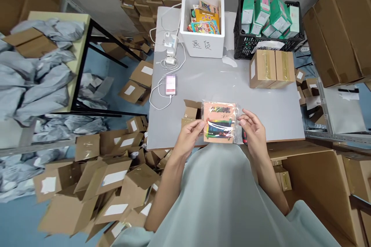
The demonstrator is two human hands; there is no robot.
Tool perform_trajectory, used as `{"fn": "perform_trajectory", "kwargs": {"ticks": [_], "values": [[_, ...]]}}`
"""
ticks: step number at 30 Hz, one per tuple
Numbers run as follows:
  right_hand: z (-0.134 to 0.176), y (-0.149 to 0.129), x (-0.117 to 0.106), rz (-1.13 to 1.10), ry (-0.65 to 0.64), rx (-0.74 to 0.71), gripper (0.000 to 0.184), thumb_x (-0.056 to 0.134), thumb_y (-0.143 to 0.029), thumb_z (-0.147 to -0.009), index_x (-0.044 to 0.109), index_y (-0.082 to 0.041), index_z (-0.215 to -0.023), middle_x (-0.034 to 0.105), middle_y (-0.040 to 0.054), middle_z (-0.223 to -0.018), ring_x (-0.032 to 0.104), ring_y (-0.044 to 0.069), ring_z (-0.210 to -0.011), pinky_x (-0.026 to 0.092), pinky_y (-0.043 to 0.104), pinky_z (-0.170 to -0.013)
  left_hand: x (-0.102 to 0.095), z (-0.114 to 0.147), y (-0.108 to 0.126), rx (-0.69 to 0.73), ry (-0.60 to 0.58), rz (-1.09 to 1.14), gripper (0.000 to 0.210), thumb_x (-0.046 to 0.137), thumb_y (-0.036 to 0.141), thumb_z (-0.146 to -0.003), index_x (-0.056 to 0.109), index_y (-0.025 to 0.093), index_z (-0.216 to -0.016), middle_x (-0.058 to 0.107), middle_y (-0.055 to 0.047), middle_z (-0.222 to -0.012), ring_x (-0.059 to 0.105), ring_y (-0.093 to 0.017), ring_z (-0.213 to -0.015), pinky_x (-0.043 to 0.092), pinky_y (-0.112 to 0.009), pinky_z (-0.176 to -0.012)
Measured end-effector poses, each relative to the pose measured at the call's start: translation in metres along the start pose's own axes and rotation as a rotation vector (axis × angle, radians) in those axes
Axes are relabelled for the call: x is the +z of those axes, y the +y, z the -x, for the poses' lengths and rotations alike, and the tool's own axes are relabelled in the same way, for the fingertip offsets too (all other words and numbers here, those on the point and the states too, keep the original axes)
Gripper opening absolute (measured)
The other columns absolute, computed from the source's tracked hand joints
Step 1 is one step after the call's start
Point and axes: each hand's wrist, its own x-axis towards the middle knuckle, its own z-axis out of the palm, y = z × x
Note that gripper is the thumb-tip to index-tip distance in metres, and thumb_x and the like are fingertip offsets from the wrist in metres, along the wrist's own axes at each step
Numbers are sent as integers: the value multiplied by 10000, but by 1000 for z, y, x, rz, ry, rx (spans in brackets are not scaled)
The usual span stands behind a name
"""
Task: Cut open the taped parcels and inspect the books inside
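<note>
A flat peach-coloured pack in a clear plastic bag [219,121], with a dark multicoloured picture on its front, is held up at the table's front edge. My left hand [188,137] pinches its left edge between thumb and fingers. At the other side, my right hand [253,129] has its thumb and forefinger closed on the loose plastic margin. Partly hidden beside the right hand is a small red and black object [244,136]; its kind does not show. Behind my left hand stands an open small cardboard box [191,110], partly covered by the pack.
On the grey table [208,79] are a phone [171,85] with white cables, a white foam box [203,44] of booklets, a black crate [242,42] of green boxes and two taped cartons [271,69]. Opened cartons [113,179] crowd the floor; grey parcels [49,73] fill the left shelf.
</note>
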Motion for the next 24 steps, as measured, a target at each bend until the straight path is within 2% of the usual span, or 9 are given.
{"fn": "perform_trajectory", "kwargs": {"ticks": [3,5,7,9,12,18,21,23,24], "values": [[-17,20,5,-66,-116,126,598,801,-665,-918,703,-289,-1373,759,103,-1374,719,271,-1288,595,460,-1126,-2,-1,-5,-1,33,-35,572,898,749,-775,850,201,-933,795,-53,-917,674,-205,-811,559,-305,-755],[-28,36,10,-117,-240,248,572,754,-744,-911,754,-261,-1217,800,107,-1241,752,279,-1189,638,448,-1018,-3,-3,-9,0,50,-49,588,890,755,-776,864,203,-977,807,-54,-936,687,-214,-828,576,-315,-775],[-36,49,13,-160,-292,328,601,745,-809,-867,766,-240,-1058,812,95,-1028,768,276,-1052,651,421,-900,-6,-5,-11,3,50,-57,587,879,760,-784,867,200,-960,808,-55,-917,698,-223,-841,592,-322,-795],[-39,56,14,-197,-258,363,601,815,-809,-788,749,-241,-975,786,66,-899,757,254,-935,634,387,-826,-10,-6,-12,9,53,-44,586,881,761,-784,867,200,-953,812,-61,-920,714,-233,-868,608,-330,-821],[-38,56,7,-194,-187,351,555,891,-733,-742,743,-246,-961,769,43,-878,722,222,-845,597,358,-799,-20,-8,-12,17,90,3,581,908,758,-754,866,216,-961,822,-63,-938,732,-238,-885,625,-336,-831],[-29,25,-11,-136,-136,255,442,950,-633,-744,756,-236,-771,674,-17,-744,582,151,-720,508,292,-738,-37,-20,-22,-6,67,-13,626,891,760,-774,858,192,-1034,838,-101,-1023,766,-273,-959,628,-370,-905],[-23,12,-4,-117,-83,186,425,960,-616,-743,761,-240,-738,680,-22,-722,581,149,-708,507,294,-748,-32,-27,-29,17,120,-142,656,905,721,-764,831,190,-1142,828,-136,-1180,766,-307,-1084,620,-415,-986],[-19,10,8,-84,-75,176,424,970,-613,-725,772,-239,-750,699,-18,-725,588,149,-693,504,294,-722,-21,-26,-29,101,186,-254,633,905,657,-784,806,209,-1220,789,-147,-1326,743,-315,-1204,601,-425,-1051],[-17,10,15,-72,-74,178,434,976,-617,-709,771,-237,-751,706,-16,-727,590,149,-684,503,293,-705,-12,-23,-28,143,173,-294,593,885,623,-817,797,219,-1242,773,-143,-1371,734,-308,-1240,594,-423,-1074]]}}
